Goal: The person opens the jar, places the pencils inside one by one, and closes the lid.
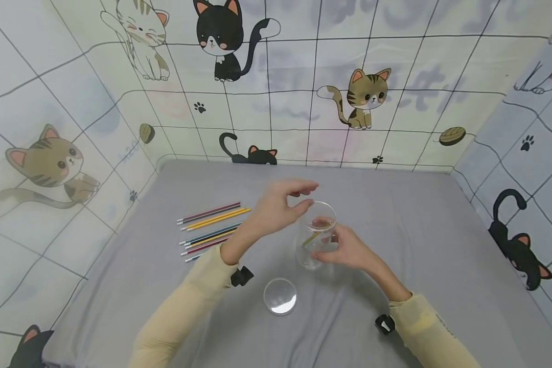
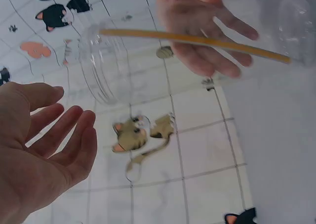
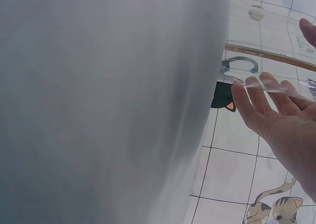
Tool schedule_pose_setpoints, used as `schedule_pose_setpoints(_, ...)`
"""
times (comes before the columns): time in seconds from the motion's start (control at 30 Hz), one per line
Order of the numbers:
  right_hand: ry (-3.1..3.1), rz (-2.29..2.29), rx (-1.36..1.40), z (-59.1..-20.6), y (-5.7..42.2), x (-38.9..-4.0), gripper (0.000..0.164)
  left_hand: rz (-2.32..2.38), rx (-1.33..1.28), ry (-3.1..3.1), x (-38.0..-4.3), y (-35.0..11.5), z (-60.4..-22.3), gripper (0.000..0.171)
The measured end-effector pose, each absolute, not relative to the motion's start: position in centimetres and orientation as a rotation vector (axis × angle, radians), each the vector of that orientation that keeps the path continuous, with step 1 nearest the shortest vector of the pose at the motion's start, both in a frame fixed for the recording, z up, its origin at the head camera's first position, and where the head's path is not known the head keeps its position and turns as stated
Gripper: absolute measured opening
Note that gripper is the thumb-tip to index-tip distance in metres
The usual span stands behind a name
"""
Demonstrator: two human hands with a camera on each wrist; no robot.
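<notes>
A clear jar [image 1: 309, 258] stands on the grey cloth, its round mouth uncovered. My right hand [image 1: 347, 249] grips it from the right side, thumb in front and fingers behind. One yellow pencil [image 2: 197, 40] leans slantwise inside the jar, seen through the wall in all three views. By the rim, on the left, is my left hand [image 1: 278, 208], its thumb and fingers spread apart with nothing between them. In the left wrist view its fingertips are just off the jar's mouth [image 2: 101, 68].
Several pencils [image 1: 213, 220] in red, yellow, dark and teal lie in a loose row on the cloth, left of the jar. A clear round lid [image 1: 280, 296] lies in front of the jar. Cat-printed walls [image 1: 294, 110] border the table at the back and sides.
</notes>
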State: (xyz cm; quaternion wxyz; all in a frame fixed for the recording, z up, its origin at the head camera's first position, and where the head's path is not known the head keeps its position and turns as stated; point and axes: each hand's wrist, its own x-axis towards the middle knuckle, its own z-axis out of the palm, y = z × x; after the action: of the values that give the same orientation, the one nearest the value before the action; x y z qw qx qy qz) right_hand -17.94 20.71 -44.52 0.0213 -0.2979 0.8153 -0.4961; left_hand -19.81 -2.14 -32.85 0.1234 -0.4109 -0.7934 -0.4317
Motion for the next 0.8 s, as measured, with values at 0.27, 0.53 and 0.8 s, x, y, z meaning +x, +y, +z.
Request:
schedule_pose_setpoints(0.27, 2.565, -1.515, -0.889, -44.6, 20.5, -18.0, 0.069, -1.44, -0.986, -2.316, -20.5, -6.3, -35.2, 0.038)
schedule_pose_setpoints(0.53, 2.55, -1.514, -0.872, -44.6, 20.5, -18.0, 0.071, -1.334, -0.938, -2.422, -20.7, -9.4, -37.4, 0.031)
schedule_pose_setpoints(0.8, 2.533, -1.524, -0.867, -44.5, 20.5, -18.0, 0.071, -1.32, -0.865, -2.544, -20.8, -11.3, -39.9, 0.028)
